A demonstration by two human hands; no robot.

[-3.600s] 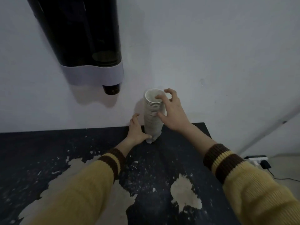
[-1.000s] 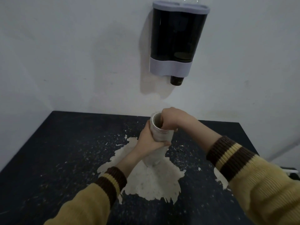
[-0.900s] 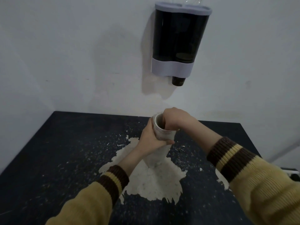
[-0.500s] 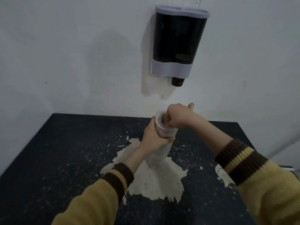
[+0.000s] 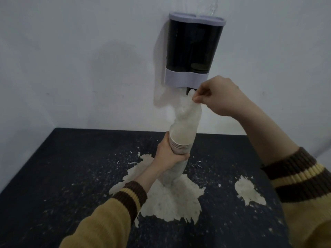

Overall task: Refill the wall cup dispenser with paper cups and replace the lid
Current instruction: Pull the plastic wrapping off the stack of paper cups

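Note:
A stack of white paper cups (image 5: 180, 146) stands on the dark table (image 5: 71, 167), wrapped in a clear plastic sleeve (image 5: 188, 117). My left hand (image 5: 167, 155) grips the stack around its upper part. My right hand (image 5: 217, 95) pinches the top of the plastic sleeve and holds it stretched upward, well above the cups' rim. The wall cup dispenser (image 5: 194, 49) hangs just behind, dark with a grey band and a grey lid (image 5: 196, 18) on top. A dark cup bottom (image 5: 189, 90) shows at its outlet.
The tabletop has pale patches where its dark coating has peeled (image 5: 172, 199), and another patch (image 5: 249, 192) lies at the right. A white wall rises behind the table. Something clear sits above the dispenser at the frame's top edge (image 5: 206, 6).
My right hand has risen from the mouth of the cup stack, drawing the plastic sleeve upward toward the dispenser outlet. My left hand keeps its hold on the stack.

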